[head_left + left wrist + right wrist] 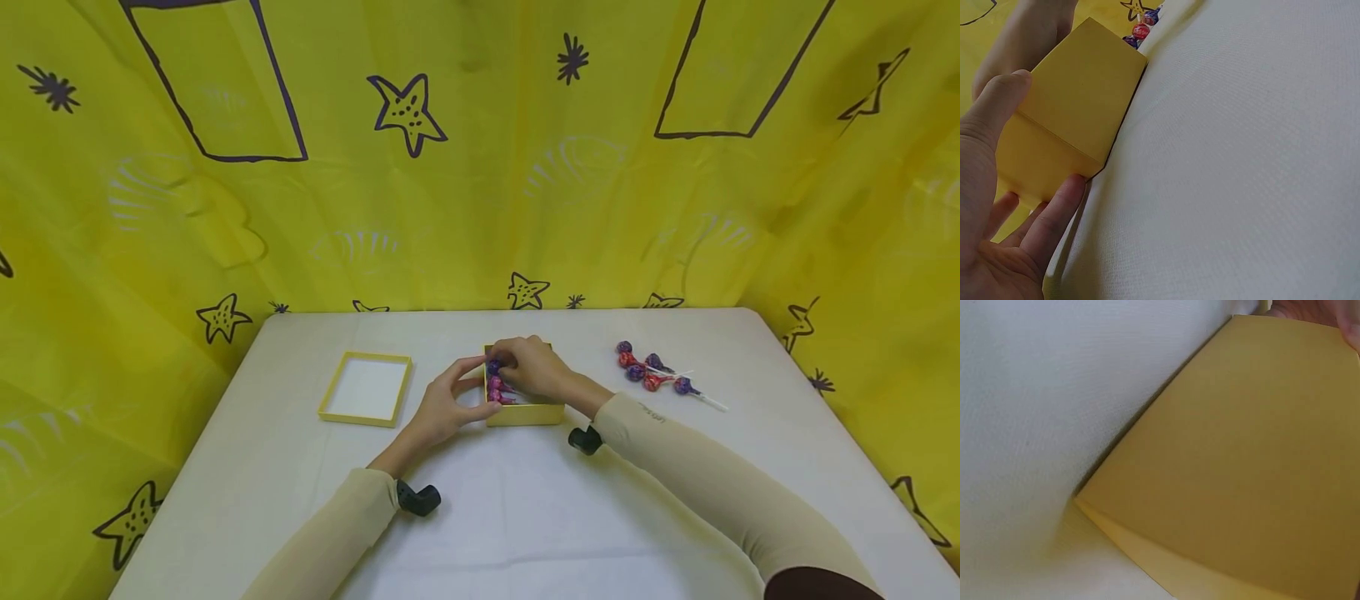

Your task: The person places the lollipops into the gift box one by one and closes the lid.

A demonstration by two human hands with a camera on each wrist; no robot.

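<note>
An open yellow box stands on the table in front of me, with its plain walls filling much of both wrist views. My left hand holds the box's left side, the thumb by the front corner and the fingers along the left wall. Inside lie pink-wrapped lollipops along that wall. My right hand reaches into the box from the right, fingers curled at a purple-wrapped lollipop that it pinches. Its fingertips are partly hidden, and the hand covers much of the box's inside.
A shallow yellow lid with a white inside lies left of the box. On the right, several red and purple lollipops lie in a loose pile with white sticks. A yellow patterned curtain hangs behind and beside the white-covered table.
</note>
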